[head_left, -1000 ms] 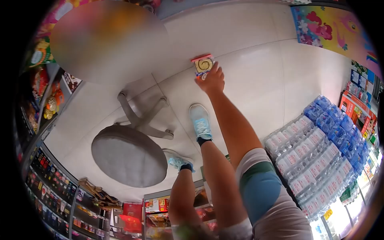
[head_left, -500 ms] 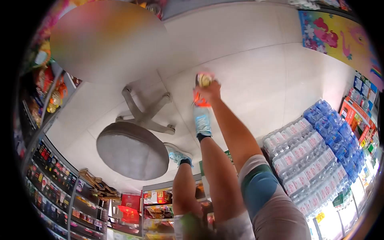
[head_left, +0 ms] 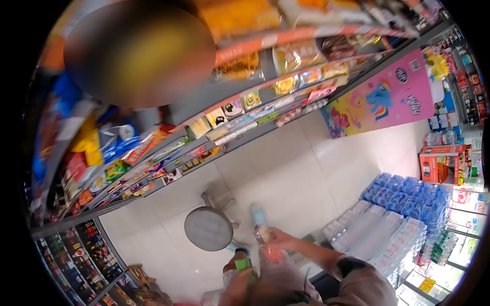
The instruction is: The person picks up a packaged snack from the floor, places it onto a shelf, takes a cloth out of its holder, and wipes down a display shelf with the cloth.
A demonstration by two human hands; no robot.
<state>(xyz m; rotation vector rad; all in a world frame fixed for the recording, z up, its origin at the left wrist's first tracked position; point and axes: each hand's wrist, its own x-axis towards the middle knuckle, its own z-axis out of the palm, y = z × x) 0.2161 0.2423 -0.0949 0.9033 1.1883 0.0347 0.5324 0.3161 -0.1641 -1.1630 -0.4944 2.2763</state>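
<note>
Packet [head_left: 263,235] being clamped in the right hand [head_left: 277,237]
It is being held at three o'clock from the grey stool [head_left: 208,229]; the left hand [head_left: 237,289] is being blurred near six o'clock, its grip impossible to tell.

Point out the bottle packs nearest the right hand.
The clear-wrapped packs; the blue packs and green packs sit farther from the right hand.

The floor [head_left: 301,168] was pale tile with thin joints; on it stood a round grey stool [head_left: 209,228], a light blue shoe [head_left: 258,214] and stacked clear bottle packs [head_left: 403,242] — blue packs [head_left: 403,196] just beside these; a tiered shelf [head_left: 306,32] bore rows of bagged goods [head_left: 298,56] — many brightly wrapped.
</note>
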